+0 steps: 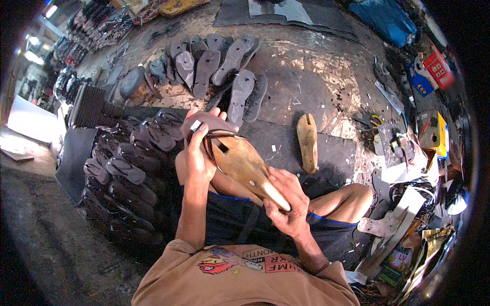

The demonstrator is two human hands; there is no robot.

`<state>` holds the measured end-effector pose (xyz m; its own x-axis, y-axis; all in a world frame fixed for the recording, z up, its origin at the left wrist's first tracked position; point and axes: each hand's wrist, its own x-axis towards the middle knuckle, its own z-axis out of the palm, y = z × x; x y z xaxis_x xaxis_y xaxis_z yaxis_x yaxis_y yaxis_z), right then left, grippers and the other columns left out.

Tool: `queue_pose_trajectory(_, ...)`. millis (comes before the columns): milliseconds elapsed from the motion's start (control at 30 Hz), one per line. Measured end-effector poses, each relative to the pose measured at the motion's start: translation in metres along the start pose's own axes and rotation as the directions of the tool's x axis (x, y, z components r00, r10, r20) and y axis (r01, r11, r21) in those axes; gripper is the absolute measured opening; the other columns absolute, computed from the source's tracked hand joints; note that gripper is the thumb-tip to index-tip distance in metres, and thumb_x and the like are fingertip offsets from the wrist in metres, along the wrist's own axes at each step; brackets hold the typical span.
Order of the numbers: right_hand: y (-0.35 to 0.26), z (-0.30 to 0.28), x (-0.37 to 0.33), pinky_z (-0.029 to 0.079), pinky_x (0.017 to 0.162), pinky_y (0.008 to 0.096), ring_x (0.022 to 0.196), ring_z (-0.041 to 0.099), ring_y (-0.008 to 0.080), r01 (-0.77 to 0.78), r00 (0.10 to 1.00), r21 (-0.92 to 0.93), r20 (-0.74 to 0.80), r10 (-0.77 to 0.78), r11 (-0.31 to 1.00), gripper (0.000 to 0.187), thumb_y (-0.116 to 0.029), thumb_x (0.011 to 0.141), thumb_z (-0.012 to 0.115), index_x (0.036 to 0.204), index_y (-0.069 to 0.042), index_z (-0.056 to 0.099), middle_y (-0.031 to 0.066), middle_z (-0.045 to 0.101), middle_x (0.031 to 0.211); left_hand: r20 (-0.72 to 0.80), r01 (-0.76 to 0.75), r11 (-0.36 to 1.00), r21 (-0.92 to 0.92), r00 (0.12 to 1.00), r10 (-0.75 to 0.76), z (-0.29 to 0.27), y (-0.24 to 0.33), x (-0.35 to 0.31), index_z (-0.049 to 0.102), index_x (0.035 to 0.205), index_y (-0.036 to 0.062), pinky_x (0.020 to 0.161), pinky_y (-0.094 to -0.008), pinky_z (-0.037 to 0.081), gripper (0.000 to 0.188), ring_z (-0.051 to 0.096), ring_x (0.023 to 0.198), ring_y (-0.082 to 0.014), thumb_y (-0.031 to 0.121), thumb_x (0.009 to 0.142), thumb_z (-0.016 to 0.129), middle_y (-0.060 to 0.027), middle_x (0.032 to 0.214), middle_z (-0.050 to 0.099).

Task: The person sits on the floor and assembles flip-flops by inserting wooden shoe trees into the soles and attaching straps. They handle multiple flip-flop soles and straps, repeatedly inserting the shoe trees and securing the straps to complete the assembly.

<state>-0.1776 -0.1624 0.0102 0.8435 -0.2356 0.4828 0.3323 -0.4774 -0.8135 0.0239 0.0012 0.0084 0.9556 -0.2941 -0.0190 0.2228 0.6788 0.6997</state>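
A wooden shoe last (242,159) lies slantwise across my lap, its narrow end toward me. The strap of a brown flip-flop (210,124) runs round the last's broad end, with a small white patch on the flip-flop's sole. My left hand (198,155) grips the flip-flop, thumb on top and fingertips showing at its far edge. Wrapped round the last's narrow end is my right hand (288,201). A second wooden last (307,144), slotted at its far end, rests on the floor mat ahead to the right.
Several loose soles (206,71) lie spread ahead of me. To my left, finished-looking dark flip-flops (127,168) are heaped in rows. Pliers with yellow handles (376,121), a yellow box (440,133) and a red box (438,69) are at the right. A blue sheet (385,20) lies far right.
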Motion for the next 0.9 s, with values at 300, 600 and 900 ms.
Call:
queue_pose_trajectory(300,0.026,0.029,-0.017,0.036,0.122,0.0594,0.143,0.055,0.0468,-0.035,0.997,0.033,-0.067,0.037,0.999,0.055,-0.01,0.09,0.079,0.141,0.003,0.064,0.0287,0.063,0.145,0.072,0.182,0.983,-0.004,0.981,-0.181,0.004,-0.027,-0.008,0.039,0.156,0.0242,0.107,-0.0649,0.055,0.06,0.061,0.131,-0.0406,0.018,0.102,0.065,-0.0213,0.137,0.059)
queue_pose_trajectory(600,0.043,0.047,-0.032,0.044,0.119,0.0533,0.143,0.053,0.0445,-0.116,0.985,-0.049,-0.133,0.109,0.992,0.059,-0.013,0.087,0.084,0.142,-0.008,0.065,0.0184,0.058,0.154,-0.04,0.441,0.896,-0.055,0.895,-0.443,-0.006,-0.062,-0.057,0.043,0.156,0.0112,0.113,-0.0485,0.051,0.062,0.063,0.131,-0.0313,0.053,0.11,0.051,-0.0191,0.147,0.059)
queue_pose_trajectory(900,0.05,0.018,-0.043,0.052,0.089,0.0316,0.097,0.06,0.0109,-0.747,0.65,0.394,0.261,0.714,0.536,0.039,-0.035,0.118,0.046,0.109,-0.001,0.063,0.0033,0.067,0.098,-0.085,0.554,0.832,0.008,0.83,-0.552,-0.003,-0.038,-0.108,0.057,0.139,0.0013,0.097,-0.0415,0.057,0.071,0.07,0.11,-0.0253,0.061,0.1,0.054,-0.0139,0.124,0.071)
